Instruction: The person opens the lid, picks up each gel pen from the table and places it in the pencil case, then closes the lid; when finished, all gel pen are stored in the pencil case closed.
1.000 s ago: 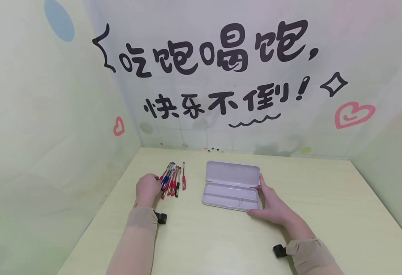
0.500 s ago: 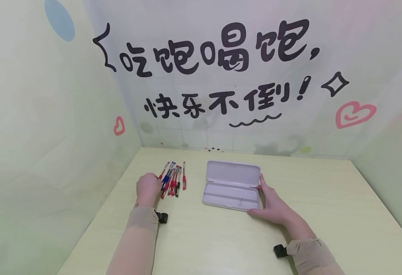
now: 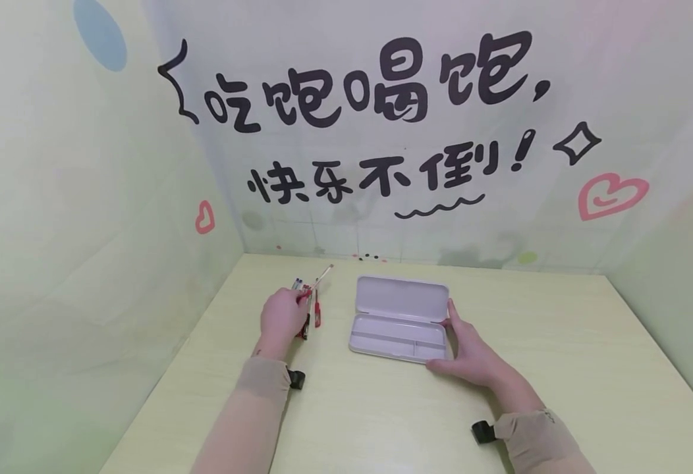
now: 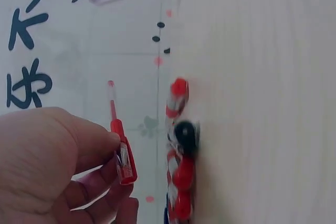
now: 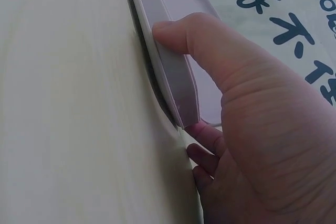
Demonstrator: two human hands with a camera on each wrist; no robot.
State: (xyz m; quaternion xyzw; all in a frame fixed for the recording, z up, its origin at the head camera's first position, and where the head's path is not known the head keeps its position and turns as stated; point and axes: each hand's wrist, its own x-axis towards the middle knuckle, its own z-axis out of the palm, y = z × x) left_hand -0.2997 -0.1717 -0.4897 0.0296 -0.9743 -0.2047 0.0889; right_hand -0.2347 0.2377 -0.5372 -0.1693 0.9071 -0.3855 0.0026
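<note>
My left hand (image 3: 284, 316) pinches a red gel pen (image 4: 125, 158) between thumb and fingers, its clear end pointing up and away. Just below and beside this hand lies a bunch of pens (image 3: 306, 327), partly hidden by it; red and black pen ends show in the left wrist view. An open pale lilac pencil case (image 3: 402, 299) lies in the middle of the table, lid tipped back, its divided tray bare. At its right end my right hand (image 3: 471, 352) grips it, thumb on the front wall (image 5: 176, 72) and fingers behind.
One red pen (image 3: 317, 313) lies slightly apart, to the right of the bunch. The pale wooden table (image 3: 376, 415) meets a printed backdrop (image 3: 334, 237) at the back and on both sides. A black strap device (image 3: 483, 432) sits at the right wrist.
The left hand has lifted one red pen from the left side of the bunch and moved right, over the other pens. The right hand and pencil case have stayed in place.
</note>
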